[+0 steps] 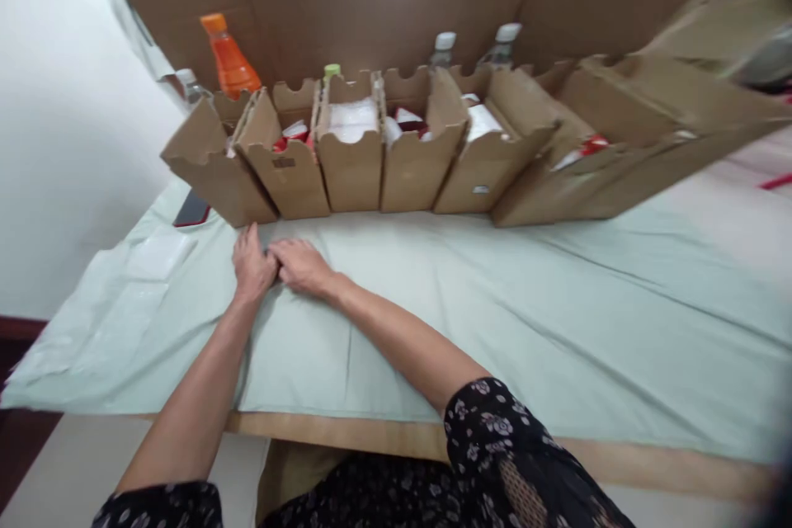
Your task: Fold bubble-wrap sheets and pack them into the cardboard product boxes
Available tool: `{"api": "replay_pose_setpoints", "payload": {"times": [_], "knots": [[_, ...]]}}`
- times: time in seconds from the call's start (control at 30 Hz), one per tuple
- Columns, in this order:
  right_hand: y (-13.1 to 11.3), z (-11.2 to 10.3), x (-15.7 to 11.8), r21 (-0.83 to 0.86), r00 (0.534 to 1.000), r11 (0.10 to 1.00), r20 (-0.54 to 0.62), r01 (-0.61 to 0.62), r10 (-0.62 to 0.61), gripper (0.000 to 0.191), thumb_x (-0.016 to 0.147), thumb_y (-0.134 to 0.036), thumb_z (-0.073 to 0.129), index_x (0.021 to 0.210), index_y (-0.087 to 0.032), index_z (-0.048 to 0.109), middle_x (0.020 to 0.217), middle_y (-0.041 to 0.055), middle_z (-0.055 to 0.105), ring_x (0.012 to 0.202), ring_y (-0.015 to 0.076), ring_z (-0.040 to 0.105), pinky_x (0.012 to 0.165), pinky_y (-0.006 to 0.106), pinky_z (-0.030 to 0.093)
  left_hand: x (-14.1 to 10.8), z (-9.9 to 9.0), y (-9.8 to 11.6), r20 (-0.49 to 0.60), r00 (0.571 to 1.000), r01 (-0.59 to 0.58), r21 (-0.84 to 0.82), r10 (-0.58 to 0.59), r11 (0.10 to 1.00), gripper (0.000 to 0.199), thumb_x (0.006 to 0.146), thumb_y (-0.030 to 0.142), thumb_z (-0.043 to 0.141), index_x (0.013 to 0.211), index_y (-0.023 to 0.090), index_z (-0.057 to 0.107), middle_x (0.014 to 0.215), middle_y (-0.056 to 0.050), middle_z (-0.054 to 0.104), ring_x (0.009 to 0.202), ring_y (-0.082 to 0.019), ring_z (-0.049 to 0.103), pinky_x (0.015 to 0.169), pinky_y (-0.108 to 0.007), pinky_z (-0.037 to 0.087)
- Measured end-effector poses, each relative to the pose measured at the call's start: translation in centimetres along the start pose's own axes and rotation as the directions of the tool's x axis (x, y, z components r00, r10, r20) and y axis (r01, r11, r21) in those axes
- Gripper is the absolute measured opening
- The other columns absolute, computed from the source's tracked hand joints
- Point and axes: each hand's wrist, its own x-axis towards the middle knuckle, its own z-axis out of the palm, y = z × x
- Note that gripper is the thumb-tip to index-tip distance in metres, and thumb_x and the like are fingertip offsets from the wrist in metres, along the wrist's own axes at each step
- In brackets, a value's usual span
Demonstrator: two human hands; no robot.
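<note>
Both of my hands rest on a pale green cloth [396,313] that covers the table. My left hand [252,266] lies with its fingers stretched forward, their tips by the foot of a cardboard bin [219,181] at the left end of a row. My right hand [301,266] is close beside it, thumb side against the left hand, palm down on the cloth. Its fingers look laid forward and slightly bent, though blur softens them. No object shows in either hand. The cloth has creases around the hands and to the right.
Several cardboard bins [350,169] stand in a row, some holding red or white packets. Behind them rise an orange bottle [232,58], clear bottles [500,45] and a tall cardboard panel [384,0]. A phone [192,209] and clear plastic bags [124,305] lie at left.
</note>
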Motion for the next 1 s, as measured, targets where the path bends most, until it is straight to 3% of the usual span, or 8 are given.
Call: {"api": "replay_pose_setpoints", "payload": {"times": [0.23, 0.4, 0.53, 0.67, 0.77, 0.83, 0.9, 1.0], "knots": [[-1.5, -4.0, -13.2, -0.216, 0.99, 0.97, 0.11, 0.112, -0.089, 0.045, 0.102, -0.033, 0.062, 0.142, -0.014, 0.058, 0.156, 0.0151, 0.056, 0.149, 0.0284, 0.046, 0.124, 0.045, 0.037, -9.9, -0.7, 2.2, 0.207, 0.948, -0.266, 0.106, 0.24, 0.958, 0.049, 0.096, 0.034, 0.046, 0.133, 0.011, 0.069, 0.155, -0.025, 0.057, 0.151, -0.045, 0.044, 0.124, -0.069, 0.032], [-1.6, -7.9, -24.4, -0.181, 0.983, 0.98, 0.178, 0.08, -0.047, 0.049, 0.102, -0.037, 0.06, 0.145, -0.014, 0.061, 0.161, 0.0169, 0.052, 0.155, 0.031, 0.04, 0.126, 0.051, 0.034, -17.1, -0.9, 4.2, 0.303, 0.789, -0.568, 0.03, 0.534, 0.823, 0.043, 0.102, 0.034, 0.047, 0.14, 0.023, 0.065, 0.157, -0.015, 0.058, 0.148, -0.036, 0.052, 0.122, -0.061, 0.04], [-0.4, -12.0, -30.2, 0.045, 0.99, 0.997, 0.13, -0.061, 0.055, 0.032, 0.101, -0.03, 0.06, 0.126, -0.019, 0.074, 0.138, 0.0118, 0.072, 0.134, 0.0243, 0.063, 0.117, 0.044, 0.047, -17.5, 0.4, 8.1, 0.359, 0.663, -0.658, -0.141, 0.657, 0.74, 0.036, 0.101, 0.029, 0.05, 0.131, 0.025, 0.07, 0.152, -0.013, 0.063, 0.144, -0.033, 0.056, 0.117, -0.057, 0.048], [3.1, -20.6, -32.1, 0.101, 0.907, 0.931, -0.208, -0.352, 0.365, 0.026, 0.099, -0.034, 0.055, 0.108, -0.022, 0.077, 0.108, 0.0079, 0.081, 0.1, 0.0214, 0.075, 0.094, 0.039, 0.06, -15.0, 3.9, 12.5, 0.342, 0.675, -0.629, -0.197, 0.654, 0.752, 0.034, 0.098, 0.027, 0.054, 0.124, 0.02, 0.073, 0.141, -0.015, 0.07, 0.14, -0.035, 0.059, 0.115, -0.058, 0.05], [6.3, -28.4, -32.3, 0.117, 0.673, 0.847, -0.555, -0.519, 0.489, 0.018, 0.092, -0.032, 0.063, 0.104, -0.024, 0.073, 0.1, 0.0063, 0.08, 0.09, 0.0197, 0.074, 0.087, 0.037, 0.061, -14.2, 6.2, 14.3, 0.338, 0.697, -0.622, -0.153, 0.632, 0.768, 0.035, 0.097, 0.026, 0.055, 0.126, 0.018, 0.073, 0.144, -0.017, 0.068, 0.14, -0.037, 0.058, 0.116, -0.06, 0.048], [7.9, -32.2, -32.2, 0.146, 0.557, 0.812, -0.658, -0.565, 0.506, 0.02, 0.092, -0.027, 0.058, 0.107, -0.021, 0.07, 0.099, 0.0085, 0.08, 0.08, 0.0168, 0.072, 0.081, 0.034, 0.061, -14.3, 6.8, 14.5, 0.328, 0.705, -0.624, -0.135, 0.629, 0.769, 0.036, 0.097, 0.026, 0.055, 0.128, 0.019, 0.072, 0.145, -0.016, 0.067, 0.14, -0.035, 0.058, 0.117, -0.059, 0.047], [9.0, -34.0, -31.6, 0.138, 0.567, 0.804, -0.641, -0.578, 0.517, 0.019, 0.092, -0.023, 0.054, 0.102, -0.019, 0.07, 0.094, 0.0097, 0.08, 0.074, 0.0155, 0.07, 0.076, 0.031, 0.06, -14.6, 7.0, 14.3, 0.306, 0.706, -0.629, -0.143, 0.638, 0.764, 0.034, 0.098, 0.027, 0.055, 0.127, 0.021, 0.072, 0.144, -0.014, 0.068, 0.139, -0.034, 0.059, 0.117, -0.058, 0.047], [10.4, -33.1, -29.6, 0.073, 0.672, 0.81, -0.518, -0.582, 0.53, 0.012, 0.083, -0.022, 0.064, 0.09, -0.02, 0.074, 0.087, 0.0071, 0.08, 0.077, 0.0185, 0.071, 0.079, 0.033, 0.06, -14.9, 6.8, 13.9, 0.277, 0.708, -0.633, -0.16, 0.65, 0.758, 0.032, 0.098, 0.027, 0.055, 0.124, 0.021, 0.073, 0.142, -0.015, 0.07, 0.137, -0.034, 0.06, 0.116, -0.058, 0.049]]}}
